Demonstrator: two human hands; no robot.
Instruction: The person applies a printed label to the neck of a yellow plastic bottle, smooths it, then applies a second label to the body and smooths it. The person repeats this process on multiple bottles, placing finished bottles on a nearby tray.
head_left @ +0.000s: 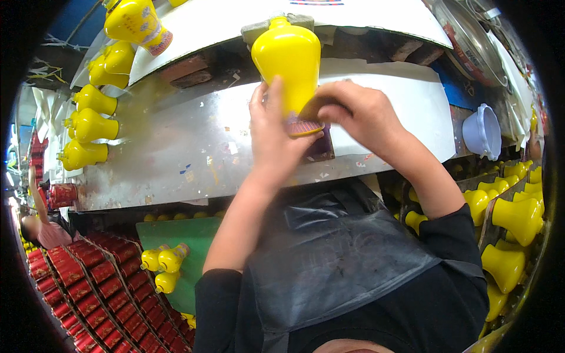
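Observation:
A glossy yellow bottle (285, 56) with broad shoulders and a narrower lower end lies before me, its neck pointing away. A pinkish patterned band (305, 127) runs round its base. My left hand (272, 129) grips the bottle's lower part, with its thumb along the side and fingers under the base. Close against the lower right side, my right hand (359, 112) has its fingers curled in and pressed together. A blurred dark shape shows at those fingertips, and I cannot make out what they hold. The bottle's neck end rests at a grey block (253, 29).
Several yellow bottles (94, 126) lie along the worktop's left side, and a decorated one (138, 26) lies at the far left. Racks of yellow bottles (518, 220) stand at right, near a pale bucket (481, 132). Red cylinders (97, 288) fill racks at lower left; another person (50, 232) is beyond.

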